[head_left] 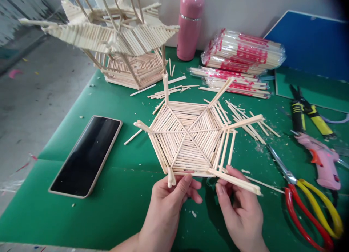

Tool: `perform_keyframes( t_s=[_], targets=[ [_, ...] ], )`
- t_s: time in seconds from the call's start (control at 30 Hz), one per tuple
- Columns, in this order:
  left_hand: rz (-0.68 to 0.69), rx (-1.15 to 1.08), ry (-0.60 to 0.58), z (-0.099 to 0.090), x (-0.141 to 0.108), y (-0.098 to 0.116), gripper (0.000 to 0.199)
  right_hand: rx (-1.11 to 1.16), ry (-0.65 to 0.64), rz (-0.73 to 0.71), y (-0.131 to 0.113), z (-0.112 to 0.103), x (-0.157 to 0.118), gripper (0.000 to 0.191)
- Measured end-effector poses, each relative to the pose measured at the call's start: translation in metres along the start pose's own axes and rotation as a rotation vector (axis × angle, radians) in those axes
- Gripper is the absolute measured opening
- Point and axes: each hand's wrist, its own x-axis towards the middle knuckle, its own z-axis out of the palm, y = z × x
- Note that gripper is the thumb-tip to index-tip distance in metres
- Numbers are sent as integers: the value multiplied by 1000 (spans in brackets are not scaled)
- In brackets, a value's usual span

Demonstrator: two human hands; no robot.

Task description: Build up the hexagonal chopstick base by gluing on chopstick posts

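A hexagonal base of thin wooden sticks [188, 135], with sticks radiating from its centre and short posts at its corners, is in the middle of the green table. My left hand [174, 197] pinches the base's front edge near the front left post [171, 177]. On the right, my right hand [240, 204] is closed around the front right corner, beneath the post [240, 181] that slants towards the lower right. Open railing sticks [225, 148] run along the base's right side.
A tiered stick structure [131, 44] stands at the back left, near a pink flask [189, 26]. Wrapped chopsticks [242, 55] lie behind the base. A phone [87, 157] is at left; scissors [308, 204], pliers [308, 114] and a pink glue gun [321, 157] are at right.
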Motion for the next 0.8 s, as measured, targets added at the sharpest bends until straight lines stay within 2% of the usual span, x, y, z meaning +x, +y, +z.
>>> perform_keyframes(
  t_s=[0.8],
  targets=[
    [28, -11, -34, 0, -5, 0, 13, 38, -8, 4, -1, 1, 1, 39]
  ],
)
